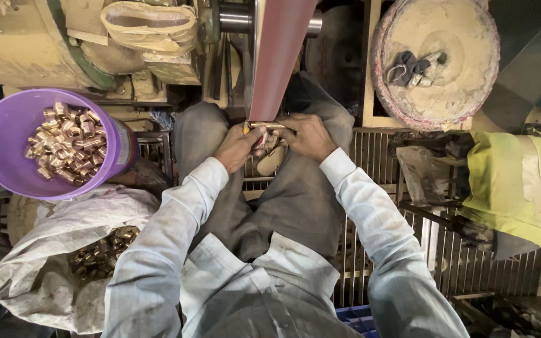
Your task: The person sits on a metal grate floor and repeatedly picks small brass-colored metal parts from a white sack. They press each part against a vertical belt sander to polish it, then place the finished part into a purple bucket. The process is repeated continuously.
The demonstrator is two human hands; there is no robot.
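Far left, a purple tub (7,147) sat full of brass fittings (67,143), with a sack (45,250) of more below it. At centre, the left hand (239,147) and right hand (306,136) had their fingers closed tight on a brass piece (267,126), pressed against the red belt (280,56). A dusty wheel (436,62) lay to the right.

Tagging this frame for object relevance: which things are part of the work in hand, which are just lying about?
In use:
left hand and right hand, both on a small brass part
reddish sanding belt that the part meets
purple bucket of brass fittings
white sack of duller fittings

Lying about:
round dusty wheel with rag on it
yellow-green cloth
metal grate floor
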